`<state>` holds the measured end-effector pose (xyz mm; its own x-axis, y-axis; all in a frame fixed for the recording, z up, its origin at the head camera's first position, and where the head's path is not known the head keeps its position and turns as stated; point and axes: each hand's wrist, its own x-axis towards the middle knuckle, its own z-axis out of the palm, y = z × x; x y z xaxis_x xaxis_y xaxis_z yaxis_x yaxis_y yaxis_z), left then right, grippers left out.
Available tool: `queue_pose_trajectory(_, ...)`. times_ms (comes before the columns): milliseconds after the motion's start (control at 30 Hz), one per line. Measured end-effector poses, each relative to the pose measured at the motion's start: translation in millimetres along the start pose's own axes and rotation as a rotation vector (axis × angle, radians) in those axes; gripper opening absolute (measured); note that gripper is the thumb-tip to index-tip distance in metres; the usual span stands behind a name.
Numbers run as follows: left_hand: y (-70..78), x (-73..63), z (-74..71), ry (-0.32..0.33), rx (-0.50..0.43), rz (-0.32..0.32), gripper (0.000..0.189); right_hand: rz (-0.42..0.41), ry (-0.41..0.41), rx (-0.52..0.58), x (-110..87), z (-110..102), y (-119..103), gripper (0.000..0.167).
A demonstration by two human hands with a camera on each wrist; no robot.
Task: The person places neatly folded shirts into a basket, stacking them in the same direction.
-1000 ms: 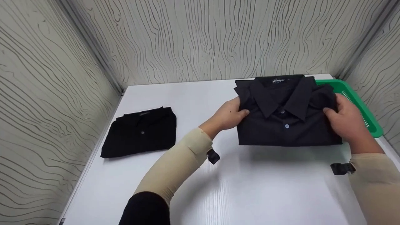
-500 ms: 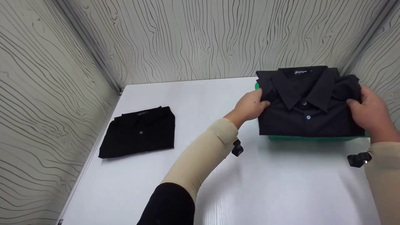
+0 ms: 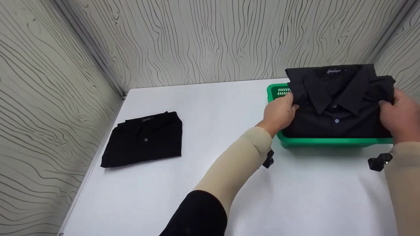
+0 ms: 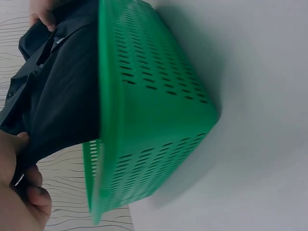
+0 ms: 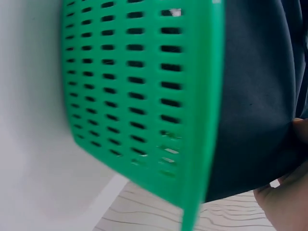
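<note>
A folded dark button-up shirt (image 3: 347, 123), collar facing up, is held at the mouth of a green perforated basket (image 3: 328, 141). My left hand (image 3: 279, 110) pinches its left edge, thumb on top. At the opposite edge my right hand (image 3: 402, 116) grips the cloth the same way. The left wrist view has the shirt (image 4: 67, 91) with its lower edge just inside the basket rim (image 4: 109, 96). In the right wrist view, the fingers of my right hand (image 5: 286, 197) hold the cloth beside the basket wall (image 5: 139, 82). The basket's inside is mostly hidden under the shirt.
A second folded black shirt (image 3: 144, 141) lies at the left of the white table (image 3: 216, 105). Wood-patterned panels (image 3: 203, 39) stand behind the table and at both sides. The basket sits near the back right corner.
Both hands have carried the shirt rightward and back, from in front of the basket to over it, and its front edge has lowered inside the rim. The black shirt at left stays put.
</note>
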<state>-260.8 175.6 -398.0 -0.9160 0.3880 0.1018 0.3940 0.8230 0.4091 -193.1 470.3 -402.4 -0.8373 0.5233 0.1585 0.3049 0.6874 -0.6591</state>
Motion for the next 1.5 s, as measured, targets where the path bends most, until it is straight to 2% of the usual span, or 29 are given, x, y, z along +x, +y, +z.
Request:
queue_pose_trajectory(200, -2.5, -4.2, 21.2, 0.001, 0.11, -0.035, 0.024, 0.039, -0.046, -0.011, -0.2, 11.5, 12.6, 0.043)
queue_pose_trajectory(367, -2.6, -11.0, 33.6, -0.032, 0.219, -0.045, 0.023, 0.067, -0.079, -0.046, -1.7, 20.5, 18.7, 0.044)
queue_pose_trajectory(533, -0.6, -15.2, 41.2, -0.032, 0.294, -0.043, 0.023, 0.108, -0.087, -0.077, -4.6, 25.2, 19.5, 0.052)
queue_pose_trajectory(733, -3.5, -19.9, 43.7, 0.01, 0.333, -0.046, 0.038, 0.127, -0.086, -0.068, -9.9, 30.9, 18.4, 0.058)
queue_pose_trajectory(933, -7.0, -19.7, 42.9, -0.002, 0.358, -0.051, 0.047, 0.111, -0.119, -0.112, -6.5, 30.3, 23.0, 0.061)
queue_pose_trajectory(1100, -10.7, -20.1, 40.4, -0.007, 0.346, -0.005, 0.05, 0.096, -0.136, -0.112, -4.2, 26.4, 26.4, 0.062)
queue_pose_trajectory(1267, -17.5, -24.6, 42.7, -0.005, 0.326, 0.039, 0.043, 0.097, -0.156, -0.079, -5.8, 23.8, 29.1, 0.062)
queue_pose_trajectory(1500, -29.2, -24.6, 46.2, 0.034, 0.254, 0.021, 0.036, 0.093, -0.19, -0.03, 1.7, 26.2, 25.2, 0.061)
